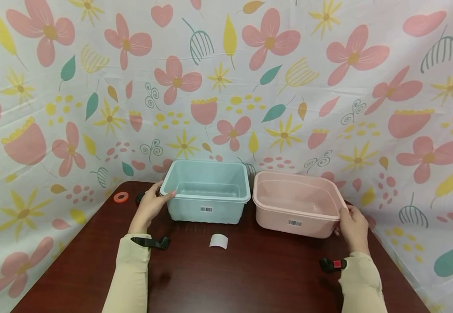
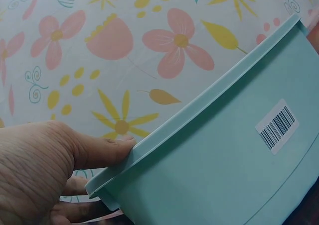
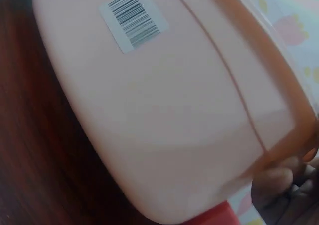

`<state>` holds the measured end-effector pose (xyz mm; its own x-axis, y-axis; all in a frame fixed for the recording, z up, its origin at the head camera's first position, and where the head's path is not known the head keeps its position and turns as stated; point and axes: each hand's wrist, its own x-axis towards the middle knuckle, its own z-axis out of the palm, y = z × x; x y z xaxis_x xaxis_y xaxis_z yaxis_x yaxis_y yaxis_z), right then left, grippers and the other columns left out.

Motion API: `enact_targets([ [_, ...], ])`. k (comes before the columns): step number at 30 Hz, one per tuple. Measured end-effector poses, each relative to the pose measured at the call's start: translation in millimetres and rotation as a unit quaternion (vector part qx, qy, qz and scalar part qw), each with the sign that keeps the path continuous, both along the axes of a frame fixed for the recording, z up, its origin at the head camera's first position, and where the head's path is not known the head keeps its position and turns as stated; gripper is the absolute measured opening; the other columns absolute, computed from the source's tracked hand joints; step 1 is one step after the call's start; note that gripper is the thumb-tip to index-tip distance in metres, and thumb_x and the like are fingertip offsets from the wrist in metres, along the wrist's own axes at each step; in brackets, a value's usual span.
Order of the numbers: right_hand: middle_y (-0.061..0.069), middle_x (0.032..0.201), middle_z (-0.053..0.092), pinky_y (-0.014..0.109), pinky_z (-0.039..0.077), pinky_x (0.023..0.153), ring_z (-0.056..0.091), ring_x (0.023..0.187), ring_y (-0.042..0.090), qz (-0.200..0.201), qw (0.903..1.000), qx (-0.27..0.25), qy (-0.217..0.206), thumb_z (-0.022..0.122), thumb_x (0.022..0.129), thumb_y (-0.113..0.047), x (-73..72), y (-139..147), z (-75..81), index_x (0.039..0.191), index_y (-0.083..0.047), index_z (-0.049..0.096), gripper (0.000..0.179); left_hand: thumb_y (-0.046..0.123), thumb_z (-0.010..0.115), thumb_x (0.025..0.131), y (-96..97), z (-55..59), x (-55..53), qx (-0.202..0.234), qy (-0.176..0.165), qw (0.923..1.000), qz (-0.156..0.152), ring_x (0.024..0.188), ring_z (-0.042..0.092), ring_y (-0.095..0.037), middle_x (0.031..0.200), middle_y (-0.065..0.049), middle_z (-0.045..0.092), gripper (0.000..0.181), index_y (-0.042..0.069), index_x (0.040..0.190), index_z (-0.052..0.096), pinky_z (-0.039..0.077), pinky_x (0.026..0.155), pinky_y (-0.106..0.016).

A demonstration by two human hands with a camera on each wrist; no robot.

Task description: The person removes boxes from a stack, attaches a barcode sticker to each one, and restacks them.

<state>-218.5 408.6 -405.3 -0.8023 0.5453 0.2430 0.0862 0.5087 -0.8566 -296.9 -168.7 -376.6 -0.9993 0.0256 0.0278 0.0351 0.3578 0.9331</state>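
A light blue plastic basin (image 1: 206, 211) with a barcode label stands at the back of the table, left of centre. My left hand (image 1: 153, 205) grips its left end, and in the left wrist view the thumb (image 2: 107, 153) lies over the rim with fingers beneath. Beside it on the right is a pink plastic basin (image 1: 289, 219), set at a slight angle and also bearing a barcode label (image 3: 133, 20). The right hand (image 1: 353, 226) holds this basin at its right end, fingers under the rim. Both basins look empty inside.
On the dark brown table (image 1: 226, 282), a curved piece of white paper (image 1: 219, 241) lies in front of the blue basin. An orange-red ring (image 1: 121, 197) sits at the far left edge. A red thing (image 3: 214, 215) shows behind the pink basin. Flowered cloth (image 1: 226, 87) hangs behind and around.
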Motion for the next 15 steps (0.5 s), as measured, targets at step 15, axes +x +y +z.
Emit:
enact_targets([
  [15,-0.01,0.06,0.059,0.024,0.044,0.038,0.053,0.037,0.01,-0.048,0.9817,-0.133,0.127,0.047,0.099,-0.018,14.7,-11.1,51.5,0.127,0.002,0.057,0.037,0.043,0.071,0.094,9.9,1.9,0.9,-0.005,0.006,0.9997,-0.025,0.144,0.032,-0.04,0.16,-0.018,0.029,0.088,0.009,0.16,0.023,0.032,0.112,-0.059],
])
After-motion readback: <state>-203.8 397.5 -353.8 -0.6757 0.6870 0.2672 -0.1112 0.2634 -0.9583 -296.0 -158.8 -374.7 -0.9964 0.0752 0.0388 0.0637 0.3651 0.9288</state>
